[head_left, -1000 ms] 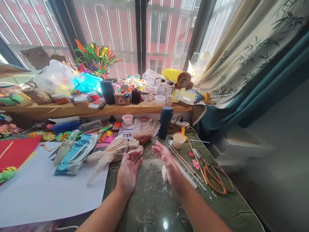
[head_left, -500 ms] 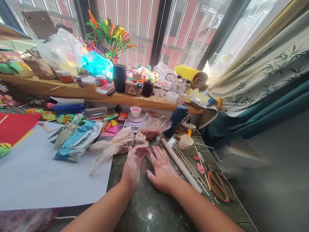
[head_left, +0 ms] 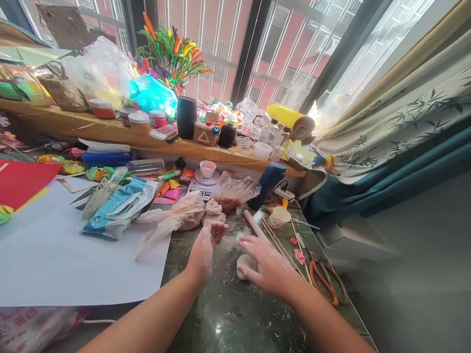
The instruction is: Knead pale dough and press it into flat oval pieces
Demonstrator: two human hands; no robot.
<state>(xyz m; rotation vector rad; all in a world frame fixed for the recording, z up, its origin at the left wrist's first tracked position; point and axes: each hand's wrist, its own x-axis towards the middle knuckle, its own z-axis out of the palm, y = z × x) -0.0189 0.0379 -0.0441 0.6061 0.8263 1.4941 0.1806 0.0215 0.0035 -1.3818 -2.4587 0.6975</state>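
Observation:
My left hand point(head_left: 204, 247) stands on its edge over the dark green table, powdery white, its fingers loosely cupped and holding nothing. To its right, a small pale round lump of clay point(head_left: 244, 267) shows at the table, partly covered by my right hand point(head_left: 268, 261). That hand is spread above the lump, slightly blurred, with its thumb crossing it; whether it touches cannot be told. Just beyond my left fingertips sits a rough whitish clay chunk point(head_left: 213, 207) on a smoother clay piece point(head_left: 214, 218), beside a thin plastic bag point(head_left: 180, 214).
A rolling pin point(head_left: 254, 223), thin sticks point(head_left: 274, 239), a paper cup point(head_left: 278, 216) and orange-handled scissors point(head_left: 324, 283) lie at right. Behind are a scale point(head_left: 200, 191) and a dark blue cylinder point(head_left: 270, 184). White paper point(head_left: 73, 264) and a blue packet point(head_left: 119, 208) occupy the left.
My right hand has lifted and shifted right, away from my left hand. The pale clay lump now shows beneath it. My left hand stays nearly in place.

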